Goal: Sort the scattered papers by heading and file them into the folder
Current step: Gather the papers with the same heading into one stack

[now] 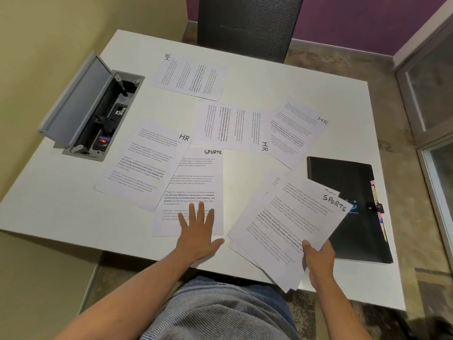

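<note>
Sorting is partly done: the right hand (318,256) has its grip on a fanned stack of white SPORTS-headed sheets (286,224), while the left hand (197,231), fingers flat, presses another white SPORTS sheet (193,182) on the white surface (257,77). Four HR-headed sheets (190,74) lie scattered; the closed black folder (350,182) holds nothing visible.

the body text on every paper, such as the far hr sheet (190,76), is too small and blurred to read. the sports sheet (193,190) is partly covered by the left hand (197,231) and by an hr sheet (144,163), and the sheets under the held stack (289,229) show only their edges. the stack also hides part of the black folder (348,207), and the chair (247,23) is cut off by the top edge.
</note>
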`<state>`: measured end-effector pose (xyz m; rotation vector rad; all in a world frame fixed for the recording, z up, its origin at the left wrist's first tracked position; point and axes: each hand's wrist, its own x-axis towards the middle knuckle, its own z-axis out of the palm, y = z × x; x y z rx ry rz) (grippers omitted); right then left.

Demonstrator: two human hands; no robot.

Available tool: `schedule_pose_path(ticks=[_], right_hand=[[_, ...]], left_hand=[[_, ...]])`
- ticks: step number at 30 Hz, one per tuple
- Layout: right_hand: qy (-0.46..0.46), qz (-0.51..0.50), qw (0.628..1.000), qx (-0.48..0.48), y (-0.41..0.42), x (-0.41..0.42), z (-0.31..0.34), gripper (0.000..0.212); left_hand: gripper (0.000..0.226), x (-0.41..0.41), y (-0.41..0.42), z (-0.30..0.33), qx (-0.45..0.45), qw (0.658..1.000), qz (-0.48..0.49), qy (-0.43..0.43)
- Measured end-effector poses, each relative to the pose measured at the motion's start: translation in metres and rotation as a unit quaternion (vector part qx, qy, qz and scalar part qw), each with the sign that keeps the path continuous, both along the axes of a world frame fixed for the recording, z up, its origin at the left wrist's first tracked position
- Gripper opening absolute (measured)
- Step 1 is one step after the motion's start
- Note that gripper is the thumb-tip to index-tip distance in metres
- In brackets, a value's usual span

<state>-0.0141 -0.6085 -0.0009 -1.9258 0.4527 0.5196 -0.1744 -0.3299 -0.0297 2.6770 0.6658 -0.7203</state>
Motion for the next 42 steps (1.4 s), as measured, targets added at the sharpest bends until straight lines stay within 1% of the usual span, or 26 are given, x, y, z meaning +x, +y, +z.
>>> schedule_pose_path(ticks=[2, 5, 6, 9, 12, 15, 17, 18, 20, 23, 27, 31, 33, 36, 37, 39, 41, 42], right_hand=[[0.004, 0.01, 1.0, -0.002, -0.003, -0.002, -0.001, 0.047], [0.004, 0.025, 1.0, -0.004, -0.006, -0.005, -0.002, 0.047], [0.002, 0.028, 1.0, -0.003, -0.006, -0.005, -0.002, 0.047], [0.002, 0.037, 0.999, 0.003, -0.006, -0.005, -0.002, 0.047], [0.006, 0.039, 0.999, 0.013, -0.003, -0.004, 0.0, 0.047], [0.015, 0.049, 0.998, 0.028, 0.004, -0.004, 0.001, 0.046], [0.022, 0.053, 0.997, 0.046, 0.011, -0.003, 0.003, 0.047], [0.025, 0.057, 0.996, 0.057, 0.015, -0.002, 0.003, 0.047], [0.033, 0.063, 0.995, 0.076, 0.024, -0.001, 0.007, 0.046], [0.052, 0.062, 0.991, 0.104, 0.036, -0.001, 0.01, 0.042], [0.109, 0.036, 0.983, 0.145, 0.048, -0.001, 0.005, 0.042], [0.152, 0.029, 0.972, 0.176, 0.057, -0.009, 0.006, 0.031], [0.175, 0.022, 0.967, 0.187, 0.06, -0.014, 0.006, 0.029], [0.206, 0.008, 0.958, 0.198, 0.065, -0.018, 0.005, 0.04], [0.209, 0.011, 0.958, 0.195, 0.066, -0.02, 0.004, 0.041], [0.185, 0.041, 0.967, 0.172, 0.069, -0.024, 0.001, 0.038], [0.141, 0.069, 0.976, 0.149, 0.07, -0.027, -0.007, 0.039], [0.119, 0.079, 0.979, 0.144, 0.07, -0.028, -0.008, 0.039]], left_hand=[[0.095, 0.002, -0.003, -0.001, 0.013, 1.0, 0.007, 0.006], [0.093, 0.004, -0.004, 0.003, 0.008, 1.0, 0.022, 0.003], [0.088, 0.005, -0.004, 0.006, 0.015, 1.0, 0.018, -0.007], [0.063, 0.002, 0.0, 0.001, 0.028, 0.999, 0.004, -0.025], [0.066, 0.003, 0.009, 0.007, 0.034, 0.998, 0.012, -0.056], [0.052, 0.005, 0.014, 0.024, -0.019, 0.987, 0.083, -0.134], [0.054, 0.011, 0.015, 0.034, -0.056, 0.977, 0.127, -0.162], [0.055, 0.012, 0.014, 0.037, -0.075, 0.971, 0.132, -0.182], [0.054, 0.013, 0.008, 0.043, -0.117, 0.959, 0.117, -0.231], [0.052, 0.014, -0.007, 0.053, -0.183, 0.95, 0.058, -0.245], [0.051, 0.02, -0.028, 0.063, -0.226, 0.949, -0.045, -0.214], [0.046, 0.025, -0.041, 0.056, -0.244, 0.953, -0.116, -0.135], [0.042, 0.026, -0.043, 0.05, -0.242, 0.954, -0.146, -0.102], [0.048, 0.028, -0.043, 0.046, -0.25, 0.953, -0.163, -0.05], [0.051, 0.029, -0.043, 0.045, -0.258, 0.951, -0.169, -0.036], [0.054, 0.029, -0.042, 0.043, -0.275, 0.943, -0.185, -0.015], [0.07, 0.026, -0.041, 0.043, -0.275, 0.937, -0.216, 0.02], [0.078, 0.024, -0.039, 0.042, -0.273, 0.936, -0.222, 0.021]])
